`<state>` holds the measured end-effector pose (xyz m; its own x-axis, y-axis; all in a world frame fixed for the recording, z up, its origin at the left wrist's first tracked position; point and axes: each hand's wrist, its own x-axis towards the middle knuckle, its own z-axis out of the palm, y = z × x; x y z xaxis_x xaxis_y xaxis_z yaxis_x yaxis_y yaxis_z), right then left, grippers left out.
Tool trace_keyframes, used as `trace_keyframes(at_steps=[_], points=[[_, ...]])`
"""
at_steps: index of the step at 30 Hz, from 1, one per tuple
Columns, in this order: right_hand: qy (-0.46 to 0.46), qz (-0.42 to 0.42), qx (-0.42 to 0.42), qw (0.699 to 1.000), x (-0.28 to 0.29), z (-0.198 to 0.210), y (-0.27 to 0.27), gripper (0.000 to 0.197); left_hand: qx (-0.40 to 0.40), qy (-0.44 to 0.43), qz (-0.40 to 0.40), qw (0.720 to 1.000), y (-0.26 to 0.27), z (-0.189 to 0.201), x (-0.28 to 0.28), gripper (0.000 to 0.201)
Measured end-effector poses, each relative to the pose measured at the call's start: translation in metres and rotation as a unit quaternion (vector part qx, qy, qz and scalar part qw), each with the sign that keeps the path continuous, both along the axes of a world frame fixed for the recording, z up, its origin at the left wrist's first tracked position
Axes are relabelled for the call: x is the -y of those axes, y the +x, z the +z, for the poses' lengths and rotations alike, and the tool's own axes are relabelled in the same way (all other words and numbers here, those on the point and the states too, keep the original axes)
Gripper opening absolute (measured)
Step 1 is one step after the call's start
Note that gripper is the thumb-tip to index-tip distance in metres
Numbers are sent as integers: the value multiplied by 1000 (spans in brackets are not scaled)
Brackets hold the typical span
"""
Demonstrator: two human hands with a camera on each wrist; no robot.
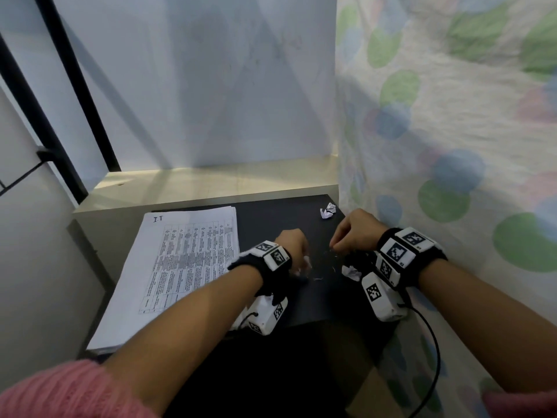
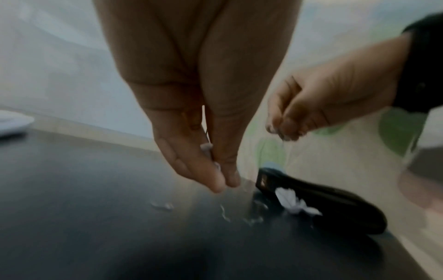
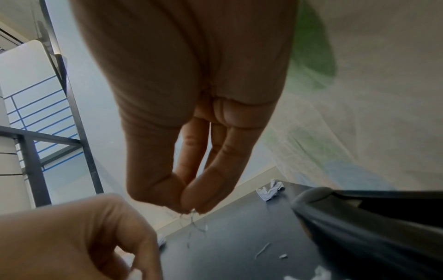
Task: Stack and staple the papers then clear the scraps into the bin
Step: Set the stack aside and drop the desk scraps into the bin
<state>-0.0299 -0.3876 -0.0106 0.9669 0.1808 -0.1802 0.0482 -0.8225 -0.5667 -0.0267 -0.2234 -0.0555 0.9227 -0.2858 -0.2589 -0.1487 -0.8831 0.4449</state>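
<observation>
A stack of printed papers (image 1: pixel 177 267) lies on the left of the black desk (image 1: pixel 280 221). My left hand (image 1: pixel 297 251) hovers over the desk middle, its fingers (image 2: pixel 210 170) closed round small white scraps. My right hand (image 1: pixel 346 233) pinches thin thread-like scraps (image 3: pixel 194 217) between thumb and fingertips (image 3: pixel 191 199). A black stapler (image 2: pixel 323 200) lies under the right wrist with a crumpled paper scrap (image 2: pixel 292 202) against it. Another crumpled scrap (image 1: pixel 328 210) sits at the desk's far right corner. Tiny bits (image 2: pixel 165 205) are scattered on the desk between the hands.
A pale wooden ledge (image 1: pixel 211 182) runs behind the desk below a white wall. A spotted curtain (image 1: pixel 452 146) hangs close along the right edge. A black metal frame (image 1: pixel 69 86) stands at the left. No bin is in view.
</observation>
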Motion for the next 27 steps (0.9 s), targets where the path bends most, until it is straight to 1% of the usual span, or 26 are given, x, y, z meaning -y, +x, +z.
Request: trace_keyframes(at_steps=[2, 4, 8, 10, 11, 13, 16, 18, 19, 21, 23, 27], points=[[4, 6, 0, 1000, -10, 1, -6, 10, 12, -22, 5, 1000, -5, 11, -24, 9], [10, 19, 1, 1000, -24, 2, -14, 5, 30, -43, 20, 998, -17, 25, -52, 10], [25, 82, 11, 996, -65, 0, -33, 7, 56, -61, 61, 995, -56, 46, -113, 13], [39, 114, 6, 993, -92, -3, -42, 15, 56, -53, 73, 994, -81, 50, -147, 13], [47, 131, 1, 990, -107, -5, -48, 16, 53, -42, 77, 995, -94, 49, -165, 13], [69, 161, -15, 984, -141, -9, -61, 11, 43, -30, 98, 994, -122, 45, -200, 12], [113, 205, -46, 971, -196, -14, -85, 7, 32, -51, 164, 985, -163, 30, -251, 9], [118, 234, -56, 963, -233, -19, -102, 4, 20, -77, 214, 974, -188, 15, -282, 5], [119, 248, -53, 960, -252, -23, -110, 6, 12, -81, 238, 968, -200, 5, -296, 5], [117, 281, -38, 952, -289, -32, -127, 10, -9, -65, 273, 960, -220, -17, -320, 11], [95, 314, -19, 944, -320, -41, -144, 13, -33, -34, 292, 955, -236, -44, -340, 18], [41, 364, -17, 930, -364, -66, -172, 14, -97, -7, 315, 944, -256, -97, -361, 21]])
